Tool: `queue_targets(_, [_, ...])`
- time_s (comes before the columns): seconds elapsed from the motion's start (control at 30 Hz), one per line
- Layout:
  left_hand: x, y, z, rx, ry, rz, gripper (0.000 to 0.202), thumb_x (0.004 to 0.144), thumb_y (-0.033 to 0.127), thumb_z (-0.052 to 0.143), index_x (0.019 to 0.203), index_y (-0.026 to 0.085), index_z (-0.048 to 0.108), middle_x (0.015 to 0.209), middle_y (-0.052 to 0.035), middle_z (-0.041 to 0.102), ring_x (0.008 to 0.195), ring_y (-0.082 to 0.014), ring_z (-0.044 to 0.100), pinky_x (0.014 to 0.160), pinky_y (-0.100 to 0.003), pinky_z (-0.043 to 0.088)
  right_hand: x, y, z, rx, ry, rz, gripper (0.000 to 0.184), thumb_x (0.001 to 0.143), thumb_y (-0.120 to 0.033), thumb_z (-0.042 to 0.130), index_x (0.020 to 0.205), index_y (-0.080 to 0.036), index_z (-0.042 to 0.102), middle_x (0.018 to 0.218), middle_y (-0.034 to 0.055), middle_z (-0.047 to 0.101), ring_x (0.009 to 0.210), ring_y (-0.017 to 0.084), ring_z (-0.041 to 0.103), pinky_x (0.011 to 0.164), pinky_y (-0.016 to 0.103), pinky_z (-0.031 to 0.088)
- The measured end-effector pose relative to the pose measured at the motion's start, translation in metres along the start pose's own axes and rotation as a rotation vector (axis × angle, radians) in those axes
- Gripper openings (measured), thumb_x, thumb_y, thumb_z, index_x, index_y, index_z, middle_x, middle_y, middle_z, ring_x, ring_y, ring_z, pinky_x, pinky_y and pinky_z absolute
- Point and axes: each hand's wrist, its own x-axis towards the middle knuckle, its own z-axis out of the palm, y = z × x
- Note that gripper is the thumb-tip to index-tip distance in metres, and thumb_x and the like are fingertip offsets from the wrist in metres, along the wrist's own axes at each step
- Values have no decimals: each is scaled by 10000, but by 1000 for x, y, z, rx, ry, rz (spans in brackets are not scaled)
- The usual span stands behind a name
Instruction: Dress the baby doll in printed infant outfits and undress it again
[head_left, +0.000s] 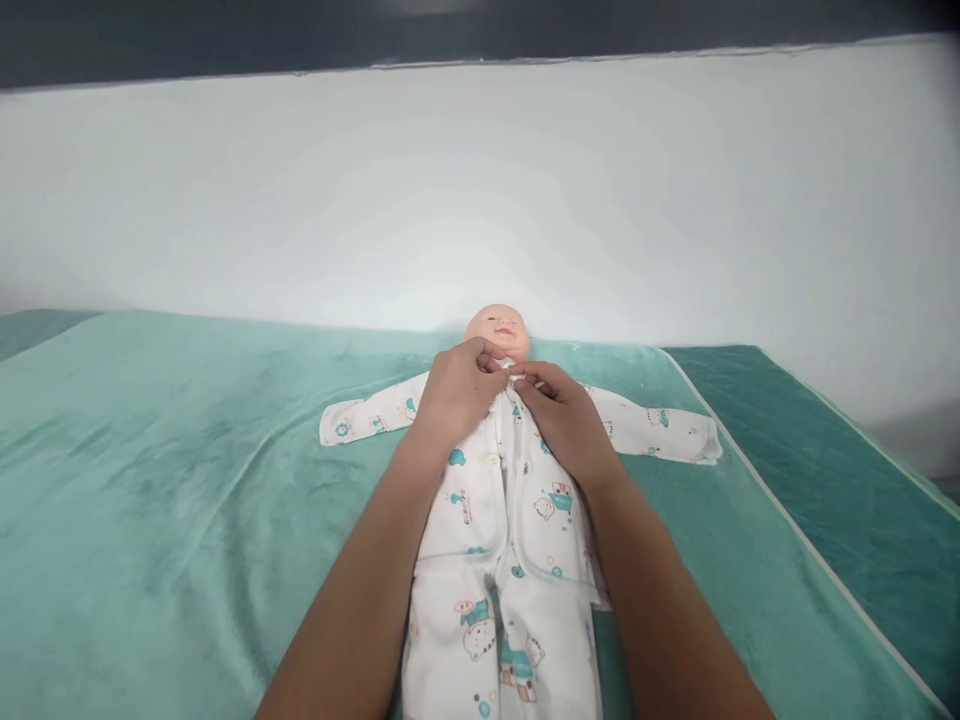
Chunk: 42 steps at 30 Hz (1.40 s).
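Observation:
A baby doll [498,331] lies on its back on a green blanket [180,480], arms spread out. It wears a white romper [517,540] with a teal cartoon print. My left hand [455,390] and my right hand [566,415] meet at the romper's neckline, just under the doll's chin. Both hands have their fingers pinched together on the collar fabric. The front placket with small snaps runs down between my forearms.
The blanket covers a bed or mat whose darker green edge [825,470] shows on the right. A white wall [480,190] stands right behind the doll's head. The mat drops off at the far right.

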Motion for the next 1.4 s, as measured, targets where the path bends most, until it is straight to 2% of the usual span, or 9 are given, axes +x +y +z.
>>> queue_targets(0.2, [0, 3, -1, 9, -10, -61, 291, 693, 186, 598, 980, 196, 645, 863, -16, 699, 626, -118, 577, 555, -239, 409, -1, -1, 2, -3, 13, -3, 266, 837, -366, 521, 1004, -260, 699, 948, 12, 642, 805, 157, 558, 809, 320, 419])
queue_targets(0.4, [2, 1, -1, -69, -25, -113, 357, 625, 184, 647, 981, 187, 654, 956, -37, 693, 675, -116, 588, 559, -225, 420, -1, -2, 2, 24, 19, 38, 262, 818, -377, 540, 992, -248, 689, 863, 9, 638, 756, 155, 552, 759, 313, 425])
queue_targets(0.6, [-1, 0, -4, -212, -82, -165, 331, 645, 153, 584, 968, 191, 642, 803, 6, 661, 505, -71, 453, 460, -214, 327, -2, -5, 1, 29, 60, 93, 253, 793, -382, 573, 954, -225, 689, 853, 13, 660, 734, 155, 558, 725, 306, 424])
queue_targets(0.7, [0, -1, -4, -196, -81, -102, 280, 670, 152, 560, 928, 188, 663, 813, 2, 665, 559, -83, 498, 506, -213, 360, -2, -6, 1, 8, 66, 41, 231, 795, -374, 565, 901, -224, 704, 845, 22, 661, 770, 169, 567, 755, 317, 427])
queue_targets(0.83, [2, -3, -3, -72, 4, -23, 216, 737, 208, 550, 881, 196, 711, 900, -20, 700, 753, -134, 608, 660, -241, 437, -2, -6, 0, 6, 56, 18, 225, 798, -363, 555, 905, -235, 706, 791, 13, 633, 767, 173, 562, 759, 319, 431])
queue_targets(0.97, [1, -2, -6, -17, -9, -20, 174, 769, 255, 583, 850, 200, 726, 879, -28, 720, 778, -158, 626, 737, -272, 457, -1, -5, 0, 32, 52, 43, 231, 792, -372, 573, 920, -235, 707, 786, 9, 620, 744, 165, 551, 745, 313, 432])
queue_targets(1.2, [-1, 0, -10, -14, -28, -71, 177, 763, 334, 653, 846, 184, 697, 833, -31, 705, 715, -147, 598, 699, -273, 445, 3, -7, -2, 42, 26, 85, 279, 779, -356, 598, 992, -238, 735, 928, 20, 679, 765, 152, 573, 770, 315, 444])
queue_targets(1.4, [2, -7, -7, -119, -81, -104, 221, 739, 333, 686, 888, 170, 688, 852, -31, 693, 679, -123, 574, 642, -252, 420, 16, -2, -1, 71, 59, -18, 205, 780, -332, 611, 886, -222, 748, 997, 21, 711, 866, 159, 614, 837, 324, 459])
